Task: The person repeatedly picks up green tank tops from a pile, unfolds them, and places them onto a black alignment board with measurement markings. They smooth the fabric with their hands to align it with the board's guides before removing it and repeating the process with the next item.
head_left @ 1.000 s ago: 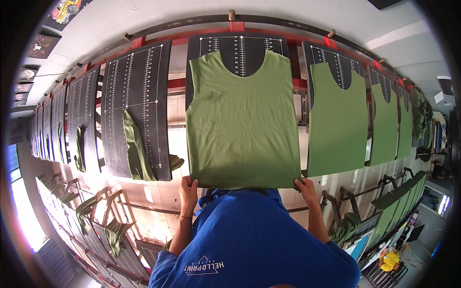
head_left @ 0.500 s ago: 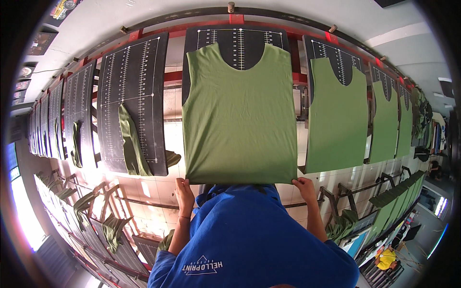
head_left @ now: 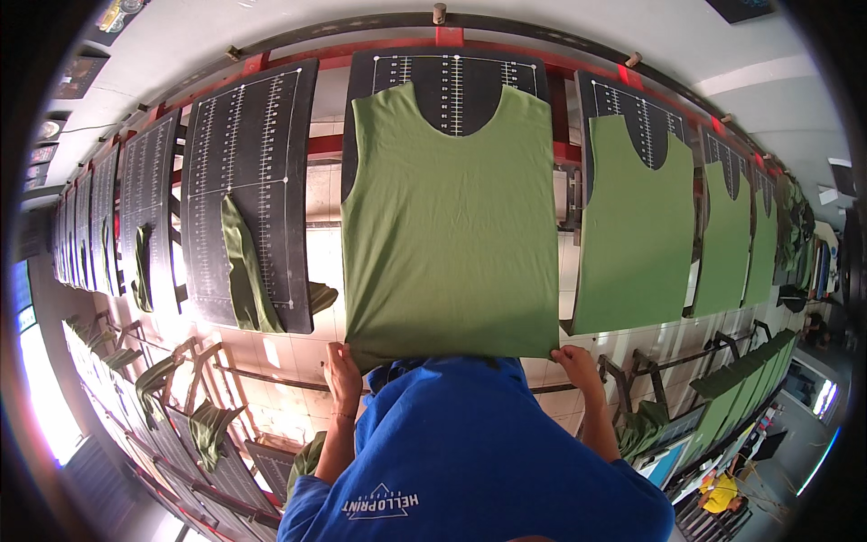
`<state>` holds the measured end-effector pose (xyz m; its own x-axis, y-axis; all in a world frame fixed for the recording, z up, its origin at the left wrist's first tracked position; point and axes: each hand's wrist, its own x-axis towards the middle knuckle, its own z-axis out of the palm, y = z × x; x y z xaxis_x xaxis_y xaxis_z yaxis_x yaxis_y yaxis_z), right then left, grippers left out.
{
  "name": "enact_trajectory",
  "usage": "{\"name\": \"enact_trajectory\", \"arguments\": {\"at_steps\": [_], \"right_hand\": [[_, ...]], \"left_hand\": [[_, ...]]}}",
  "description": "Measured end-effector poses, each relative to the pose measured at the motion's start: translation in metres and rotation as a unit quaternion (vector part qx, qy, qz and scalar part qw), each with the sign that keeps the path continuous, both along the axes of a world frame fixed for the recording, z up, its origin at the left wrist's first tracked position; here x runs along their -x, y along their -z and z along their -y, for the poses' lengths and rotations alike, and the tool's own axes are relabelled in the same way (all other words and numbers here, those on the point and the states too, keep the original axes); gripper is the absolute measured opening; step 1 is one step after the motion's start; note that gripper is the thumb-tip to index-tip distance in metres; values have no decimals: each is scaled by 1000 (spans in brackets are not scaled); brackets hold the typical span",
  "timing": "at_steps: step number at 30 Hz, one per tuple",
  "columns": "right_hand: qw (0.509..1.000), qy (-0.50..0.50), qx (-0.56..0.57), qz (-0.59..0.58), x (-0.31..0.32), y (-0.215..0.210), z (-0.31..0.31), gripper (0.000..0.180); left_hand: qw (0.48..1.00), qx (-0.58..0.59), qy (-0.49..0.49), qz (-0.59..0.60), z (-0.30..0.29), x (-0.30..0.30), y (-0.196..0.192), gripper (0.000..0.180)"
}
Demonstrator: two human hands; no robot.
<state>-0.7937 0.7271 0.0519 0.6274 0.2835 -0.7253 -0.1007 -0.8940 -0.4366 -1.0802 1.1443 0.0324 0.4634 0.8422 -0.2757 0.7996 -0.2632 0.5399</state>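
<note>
A green cut shirt panel (head_left: 452, 235), with a scooped neck and no sleeves, lies over a black printing board (head_left: 379, 76) marked with white scales. Its far end rests on the board, and the neck cutout leaves dark surface showing. My left hand (head_left: 342, 372) pinches the near left corner of the hem. At the near right corner, my right hand (head_left: 578, 366) grips the cloth between thumb and fingers. Between both hands the hem stretches across just in front of my blue shirt (head_left: 470, 434), with light folds near the left corner.
Similar green panels (head_left: 637, 244) cover boards on the right. Boards to the left (head_left: 203, 190) carry narrow folded green strips (head_left: 244, 271). A red and dark metal frame (head_left: 452, 36) runs behind. Behind me stand more racks with green cloth (head_left: 212, 429); a person in yellow (head_left: 720, 494) is at lower right.
Both hands have come slightly nearer to me, drawing the hem along. The cloth looks a little smoother, and the hem now dips beside my left hand.
</note>
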Motion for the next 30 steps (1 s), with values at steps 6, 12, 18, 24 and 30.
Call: {"name": "enact_trajectory", "arguments": {"at_steps": [6, 12, 18, 24, 30], "right_hand": [[996, 35, -79, 19, 12, 14, 1, 28], [815, 439, -339, -164, 31, 77, 17, 18], [935, 224, -212, -172, 31, 68, 14, 10], [966, 125, -228, -3, 32, 76, 16, 22], [763, 468, -422, -143, 34, 27, -14, 37]], "left_hand": [[941, 311, -68, 116, -17, 21, 4, 31], [941, 311, -5, 133, -21, 29, 20, 22], [891, 421, -74, 153, -16, 42, 23, 25], [976, 209, -3, -56, -7, 27, 14, 25], [894, 311, -199, 254, 3, 28, -16, 28]]}}
